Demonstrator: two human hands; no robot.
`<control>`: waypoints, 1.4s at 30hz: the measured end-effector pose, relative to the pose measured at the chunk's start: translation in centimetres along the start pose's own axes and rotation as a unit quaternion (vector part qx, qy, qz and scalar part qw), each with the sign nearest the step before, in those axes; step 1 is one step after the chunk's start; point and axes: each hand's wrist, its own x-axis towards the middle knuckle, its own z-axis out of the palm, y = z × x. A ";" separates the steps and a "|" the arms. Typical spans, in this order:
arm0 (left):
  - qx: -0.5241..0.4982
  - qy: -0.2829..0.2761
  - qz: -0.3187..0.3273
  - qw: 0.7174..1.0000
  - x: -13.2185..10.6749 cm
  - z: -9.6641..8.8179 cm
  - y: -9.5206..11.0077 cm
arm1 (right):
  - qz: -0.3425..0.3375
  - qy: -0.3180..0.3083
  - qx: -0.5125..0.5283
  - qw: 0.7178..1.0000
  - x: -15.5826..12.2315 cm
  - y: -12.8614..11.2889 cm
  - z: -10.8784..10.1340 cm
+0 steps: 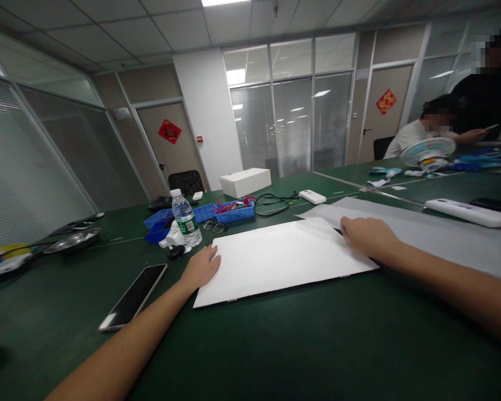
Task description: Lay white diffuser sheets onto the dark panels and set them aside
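A flat white rectangular board [279, 259] lies on the green table in front of me, with small tabs showing along its near edge. My left hand [201, 268] grips its left edge, thumb over the top and the other fingers partly hidden. At the right edge, my right hand [365, 238] is closed, its fingers curled and slightly blurred over the border. Beyond and under that hand spreads a large pale sheet [426, 234]. A phone [136, 295] rests left of my left forearm. Near my left hand stands a water bottle [186, 220], with a small black object [176, 252] at its base.
Blue trays [236, 214] with red wires, glasses [215, 226] and a white box [245, 182] stand behind the board. A metal dish [75, 240] sits far left. At right are a long white device [470, 211], a fan [428, 151] and two people.
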 end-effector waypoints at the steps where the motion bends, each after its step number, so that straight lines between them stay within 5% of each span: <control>1: 0.001 0.000 0.002 1.000 0.0 0.0 -0.1 | -0.026 -0.004 0.002 1.000 -0.5 -1.0 -0.3; 6: -0.002 0.002 0.007 1.000 -0.1 -0.1 0.0 | -0.164 -0.009 0.017 0.986 -3.8 -5.8 -1.8; 10: 0.003 -0.008 -0.002 1.000 -0.3 -0.4 0.4 | -0.313 0.011 0.061 0.948 -5.8 -7.7 -2.4; 16: 0.007 -0.007 0.001 1.000 -0.2 -0.4 0.7 | -0.428 0.062 0.143 0.890 -6.0 -7.6 -1.5; 20: 0.004 -0.007 0.006 1.000 -0.1 -0.2 0.7 | -0.471 0.042 0.223 0.853 -5.6 -6.7 -1.3; 23: 0.001 -0.001 0.007 1.000 0.0 -0.1 0.5 | -0.459 0.028 0.241 0.855 -5.0 -6.1 -1.0; 28: -0.005 0.003 0.008 1.000 0.0 0.0 0.2 | -0.278 0.076 0.158 0.945 -3.5 -5.1 -0.1; 31: -0.007 0.002 0.008 1.000 0.0 0.0 0.1 | -0.199 0.054 0.101 0.973 -2.9 -4.5 0.1; 42: -0.027 0.007 0.001 1.000 -0.2 -0.1 0.2 | -0.278 0.032 0.158 0.947 -3.3 -5.3 0.0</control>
